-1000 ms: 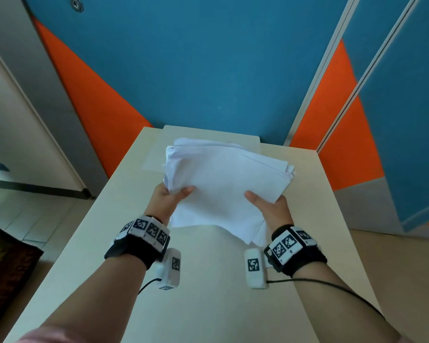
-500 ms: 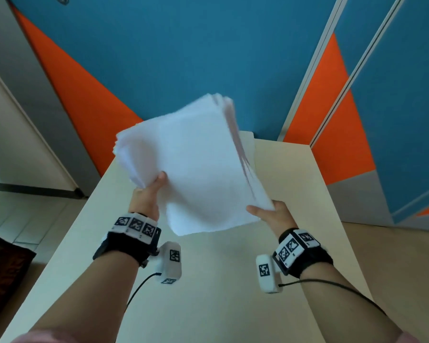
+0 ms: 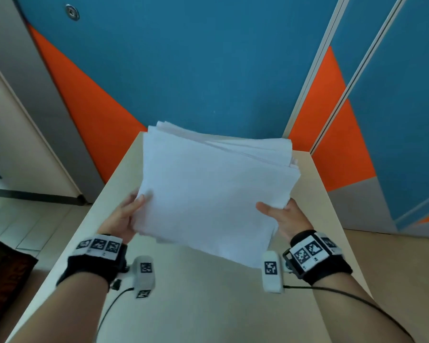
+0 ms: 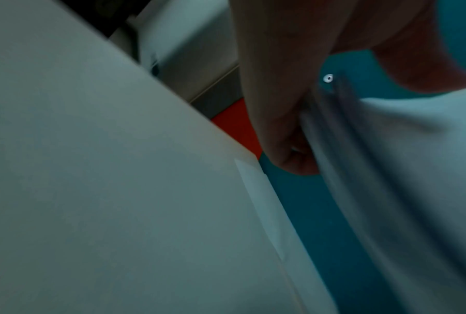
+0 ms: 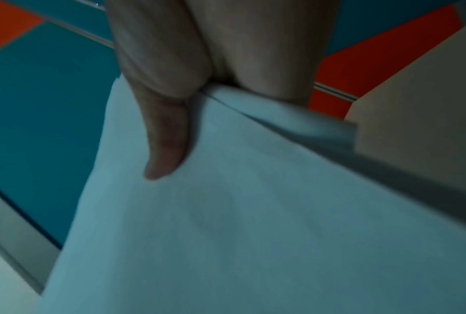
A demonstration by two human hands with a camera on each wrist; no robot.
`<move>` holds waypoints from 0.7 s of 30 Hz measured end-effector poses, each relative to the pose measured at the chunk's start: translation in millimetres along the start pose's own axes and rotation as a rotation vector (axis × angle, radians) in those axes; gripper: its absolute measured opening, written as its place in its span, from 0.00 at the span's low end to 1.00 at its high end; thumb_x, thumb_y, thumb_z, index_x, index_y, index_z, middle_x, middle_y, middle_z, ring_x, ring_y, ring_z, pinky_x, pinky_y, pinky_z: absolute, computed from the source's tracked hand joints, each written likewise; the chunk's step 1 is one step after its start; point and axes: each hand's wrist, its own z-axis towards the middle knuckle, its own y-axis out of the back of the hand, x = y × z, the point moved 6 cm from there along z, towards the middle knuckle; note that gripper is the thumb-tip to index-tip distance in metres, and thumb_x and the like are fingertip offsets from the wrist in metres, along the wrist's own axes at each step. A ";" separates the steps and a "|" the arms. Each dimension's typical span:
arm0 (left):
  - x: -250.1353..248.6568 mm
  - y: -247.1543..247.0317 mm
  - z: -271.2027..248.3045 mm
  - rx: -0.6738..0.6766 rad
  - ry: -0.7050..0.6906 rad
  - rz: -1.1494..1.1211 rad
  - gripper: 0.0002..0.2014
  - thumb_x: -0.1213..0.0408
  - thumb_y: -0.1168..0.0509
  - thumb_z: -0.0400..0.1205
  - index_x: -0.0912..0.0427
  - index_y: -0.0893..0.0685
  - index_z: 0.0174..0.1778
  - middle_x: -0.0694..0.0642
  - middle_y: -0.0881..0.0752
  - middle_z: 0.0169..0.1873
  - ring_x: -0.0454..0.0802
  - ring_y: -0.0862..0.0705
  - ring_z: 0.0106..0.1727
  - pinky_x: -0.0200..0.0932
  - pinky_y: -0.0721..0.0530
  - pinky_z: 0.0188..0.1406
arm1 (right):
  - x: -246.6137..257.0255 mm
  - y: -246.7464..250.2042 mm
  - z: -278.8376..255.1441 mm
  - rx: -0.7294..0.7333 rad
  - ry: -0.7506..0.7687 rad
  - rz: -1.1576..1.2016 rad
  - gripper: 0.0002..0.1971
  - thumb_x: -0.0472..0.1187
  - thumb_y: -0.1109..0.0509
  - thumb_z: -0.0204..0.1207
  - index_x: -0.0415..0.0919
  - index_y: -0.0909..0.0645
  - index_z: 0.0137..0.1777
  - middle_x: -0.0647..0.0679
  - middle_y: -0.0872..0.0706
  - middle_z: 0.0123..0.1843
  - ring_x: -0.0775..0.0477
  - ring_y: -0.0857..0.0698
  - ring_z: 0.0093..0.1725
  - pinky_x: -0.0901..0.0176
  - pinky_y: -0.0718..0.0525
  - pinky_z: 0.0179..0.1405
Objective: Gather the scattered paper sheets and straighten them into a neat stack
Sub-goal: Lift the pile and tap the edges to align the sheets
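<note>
A thick stack of white paper sheets (image 3: pixel 208 191) hangs tilted above the beige table (image 3: pixel 208 305), its far-right edges still fanned out. My left hand (image 3: pixel 134 209) grips the stack's near-left edge, thumb against the top sheet. My right hand (image 3: pixel 275 214) grips the near-right edge with its thumb laid on top. In the right wrist view the thumb (image 5: pixel 164 148) presses on the paper (image 5: pixel 253 212) and the fingers go underneath. In the left wrist view my fingers (image 4: pixel 280 127) curl against the paper's edge (image 4: pixel 401 170), and a pale single sheet (image 4: pixel 255 191) seems to lie at the table's far edge.
The narrow table ends at a blue and orange wall (image 3: pixel 196 70) just behind the stack. Floor drops away on the left (image 3: pixel 22 219) and right (image 3: pixel 394 268) of the table. A dark rug (image 3: pixel 3 273) lies at the lower left.
The stack was low a second ago, was then lifted and swung up steeply to the left, and has now come back down flatter and squarer. Both hands kept hold of it.
</note>
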 end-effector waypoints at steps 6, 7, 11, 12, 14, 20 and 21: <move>0.1 -20.4 -10.1 0.010 0.034 0.245 0.43 0.52 0.14 0.37 0.56 0.13 0.51 0.52 0.07 0.45 0.48 0.08 0.45 0.43 0.15 0.45 | -7.6 -9.2 -14.7 0.073 -0.051 -0.152 0.10 0.33 0.24 0.69 0.47 0.21 0.40 0.55 0.14 0.42 0.42 0.15 0.58 0.69 0.23 0.43; -0.3 -21.1 -11.1 -0.029 -0.001 0.231 0.42 0.50 0.14 0.36 0.55 0.13 0.49 0.50 0.06 0.42 0.46 0.08 0.44 0.41 0.14 0.42 | -8.7 -8.1 -16.2 0.057 -0.059 -0.142 0.09 0.33 0.25 0.70 0.46 0.21 0.43 0.57 0.16 0.43 0.44 0.17 0.60 0.71 0.23 0.41; -10.0 -29.7 -18.6 -0.117 -0.158 0.210 0.17 0.63 0.23 0.61 0.52 0.14 0.45 0.47 0.07 0.38 0.37 0.09 0.37 0.40 0.16 0.40 | -2.0 0.4 -19.7 0.001 -0.067 -0.214 0.17 0.40 0.28 0.74 0.40 0.28 0.60 0.53 0.21 0.49 0.49 0.25 0.58 0.65 0.29 0.55; -12.2 -30.7 -19.1 -0.140 -0.189 0.211 0.14 0.66 0.25 0.64 0.52 0.15 0.45 0.45 0.07 0.37 0.35 0.10 0.37 0.41 0.17 0.41 | 0.3 0.1 -17.6 -0.002 -0.038 -0.249 0.13 0.41 0.28 0.74 0.42 0.27 0.53 0.53 0.20 0.46 0.47 0.23 0.55 0.62 0.27 0.53; -17.1 -30.0 -19.0 -0.180 -0.226 0.209 0.11 0.67 0.26 0.68 0.52 0.15 0.44 0.42 0.08 0.34 0.35 0.10 0.36 0.43 0.18 0.44 | 6.5 -4.9 -15.1 -0.009 0.030 -0.344 0.06 0.42 0.28 0.74 0.45 0.23 0.44 0.53 0.19 0.38 0.46 0.18 0.46 0.60 0.23 0.48; -29.2 -10.0 -13.7 -0.178 -0.129 0.124 0.06 0.70 0.29 0.74 0.55 0.10 0.40 0.48 0.07 0.42 0.48 0.09 0.43 0.47 0.14 0.49 | 18.3 -1.5 -17.4 0.143 -0.073 -0.299 0.08 0.39 0.28 0.74 0.45 0.26 0.41 0.56 0.20 0.48 0.60 0.21 0.44 0.76 0.25 0.48; -29.5 -8.6 -13.2 -0.157 -0.106 0.111 0.08 0.71 0.33 0.77 0.56 0.10 0.42 0.49 0.08 0.45 0.46 0.08 0.41 0.44 0.12 0.46 | 17.6 -0.9 -17.9 0.170 -0.087 -0.297 0.07 0.39 0.29 0.75 0.47 0.26 0.42 0.54 0.18 0.50 0.59 0.20 0.45 0.68 0.21 0.52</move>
